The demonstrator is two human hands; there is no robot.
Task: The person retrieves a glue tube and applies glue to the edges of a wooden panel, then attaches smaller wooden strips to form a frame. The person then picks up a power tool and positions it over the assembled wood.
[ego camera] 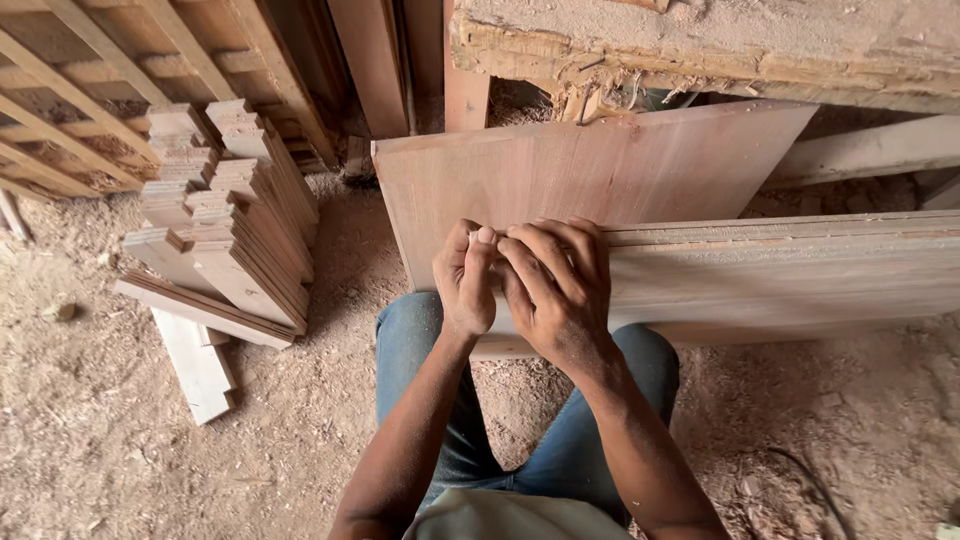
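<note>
Item, nearest: your left hand (465, 285) and right hand (555, 290), side by side and curled narrow, pinch the top edge of the front wooden board (780, 280), which stands on edge across your knees; raw edges may give you splinters, and the board could tip if your grip slackens. Item, beyond: a second leaning board (590, 165), a stack of notched wood pieces (225, 225) to your left and loose offcuts (195, 365) on the sawdust floor (90, 400) crowd your footing.
</note>
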